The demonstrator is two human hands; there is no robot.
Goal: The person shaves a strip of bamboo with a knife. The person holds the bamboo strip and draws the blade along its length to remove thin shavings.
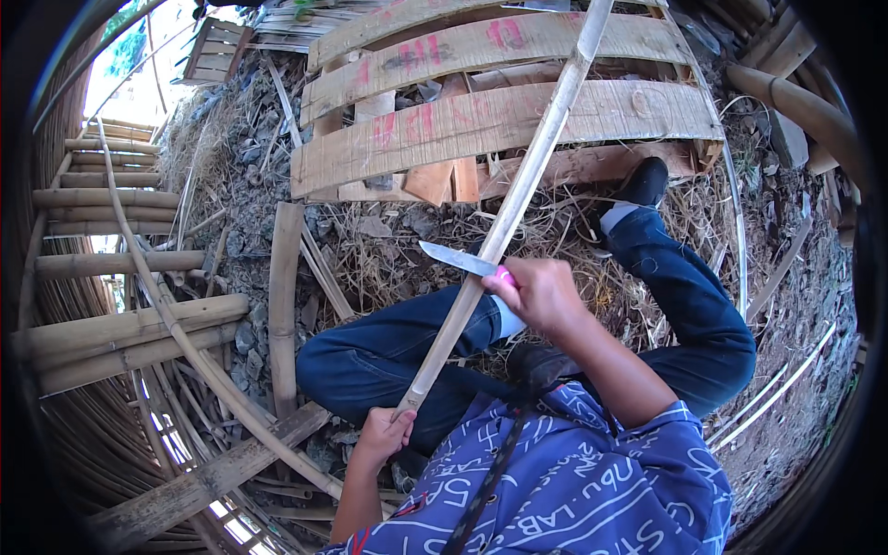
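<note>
A long, pale split bamboo strip (527, 185) runs slantwise from above my left knee up across the wooden slats. Its near end is gripped in my left hand (384, 433), the fingers closed round it. My right hand (544, 294) is closed on a knife (460, 258) with a pink handle. The blade points left and lies across the strip, about a third of the way up from my left hand. Whether the edge bites into the bamboo cannot be made out.
Ahead lies a slatted wooden crate (518, 116) with red marks, the strip passing over it. Bamboo poles (139, 324) stick in from the left, and a bent bamboo strip (176, 324) curves past them. Shavings and rubble (592, 287) cover the ground around my crossed legs.
</note>
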